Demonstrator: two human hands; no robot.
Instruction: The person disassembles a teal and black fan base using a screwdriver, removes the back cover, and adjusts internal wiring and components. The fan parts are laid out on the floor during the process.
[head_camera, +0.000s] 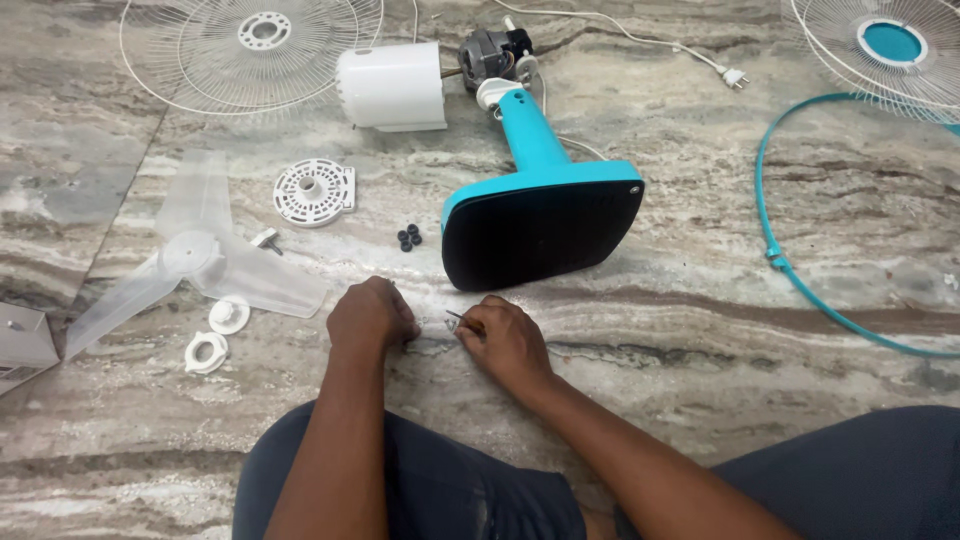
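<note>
We are picking small screws (450, 322) off the marble floor (700, 330), just in front of the tipped teal fan stand (540, 215). Our left hand (371, 315) is curled in a loose fist beside them; our right hand (508, 340) is pinching one. Judging by this, careful fingertip gathering comes next.

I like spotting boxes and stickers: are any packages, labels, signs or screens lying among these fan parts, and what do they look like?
Possible box: far left edge of the floor, beside the clear fan blade; grey, angular, mostly cut off, so its kind is unsure.
Labels, signs, screens: none to be seen.
</note>
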